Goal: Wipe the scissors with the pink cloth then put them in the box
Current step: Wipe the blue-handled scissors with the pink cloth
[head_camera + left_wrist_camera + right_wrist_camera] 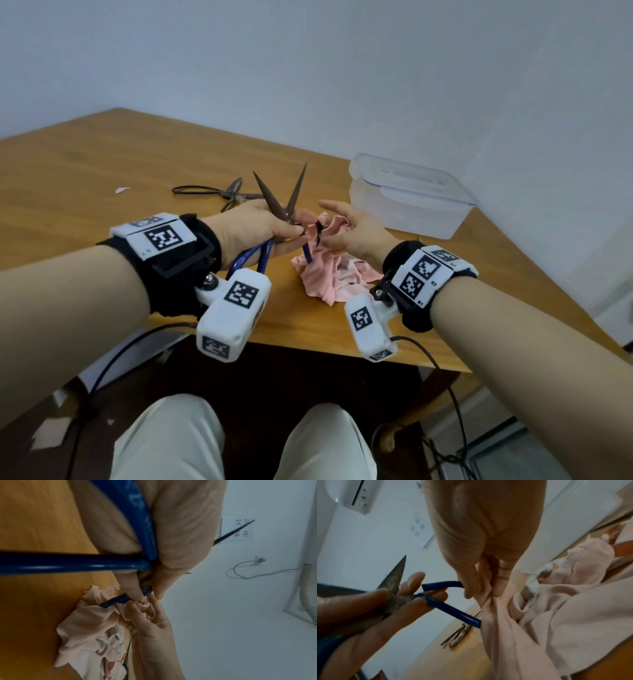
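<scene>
My left hand (289, 228) grips a pair of rusty scissors (279, 195) at the pivot, blades spread apart and pointing up. Their blue handles (68, 563) run down under my palm, and one blue handle end (453, 611) reaches the pink cloth (329, 274). My right hand (342, 222) pinches a bunched fold of that cloth (539, 615) right beside the handle ends; the rest of the cloth lies crumpled on the table. A clear plastic box (411, 198) stands at the back right with its lid lying on top.
A second, older pair of dark scissors (219, 193) lies on the wooden table (102, 178) behind my left hand, also seen as scissors (458, 632) in the right wrist view. A small white scrap (121, 190) sits at the left. Walls close the table's far sides.
</scene>
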`<state>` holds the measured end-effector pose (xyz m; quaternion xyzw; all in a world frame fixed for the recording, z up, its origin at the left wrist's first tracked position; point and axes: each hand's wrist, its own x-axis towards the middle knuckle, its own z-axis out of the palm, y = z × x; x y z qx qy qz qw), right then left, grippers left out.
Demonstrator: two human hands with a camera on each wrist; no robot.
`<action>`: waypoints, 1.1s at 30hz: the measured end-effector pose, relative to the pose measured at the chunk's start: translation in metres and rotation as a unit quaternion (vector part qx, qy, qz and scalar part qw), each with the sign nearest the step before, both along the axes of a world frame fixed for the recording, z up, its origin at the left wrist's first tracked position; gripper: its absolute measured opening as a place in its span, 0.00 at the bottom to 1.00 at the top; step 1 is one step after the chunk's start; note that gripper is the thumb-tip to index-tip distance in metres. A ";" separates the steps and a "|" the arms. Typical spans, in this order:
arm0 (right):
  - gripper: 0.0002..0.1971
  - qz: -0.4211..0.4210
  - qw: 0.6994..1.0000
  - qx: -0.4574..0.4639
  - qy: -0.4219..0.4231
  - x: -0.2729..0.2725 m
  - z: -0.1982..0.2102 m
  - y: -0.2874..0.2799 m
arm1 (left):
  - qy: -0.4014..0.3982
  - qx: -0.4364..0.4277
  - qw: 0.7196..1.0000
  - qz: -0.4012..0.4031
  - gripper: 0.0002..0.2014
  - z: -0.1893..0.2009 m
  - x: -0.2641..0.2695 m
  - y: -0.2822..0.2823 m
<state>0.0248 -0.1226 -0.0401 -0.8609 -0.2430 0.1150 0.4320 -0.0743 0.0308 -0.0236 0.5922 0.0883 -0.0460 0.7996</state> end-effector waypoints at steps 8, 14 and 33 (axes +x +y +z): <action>0.04 0.002 0.992 -0.092 -0.085 0.005 0.000 -0.002 | 0.015 0.178 0.984 -0.014 0.12 0.000 0.001 0.003; 0.08 -0.017 0.988 -0.127 -0.084 0.006 -0.002 -0.010 | 0.038 0.331 0.942 0.026 0.11 -0.010 -0.003 0.010; 0.18 -0.112 0.959 -0.125 -0.230 0.020 0.026 -0.022 | 0.104 0.156 0.982 -0.021 0.14 -0.061 -0.012 -0.019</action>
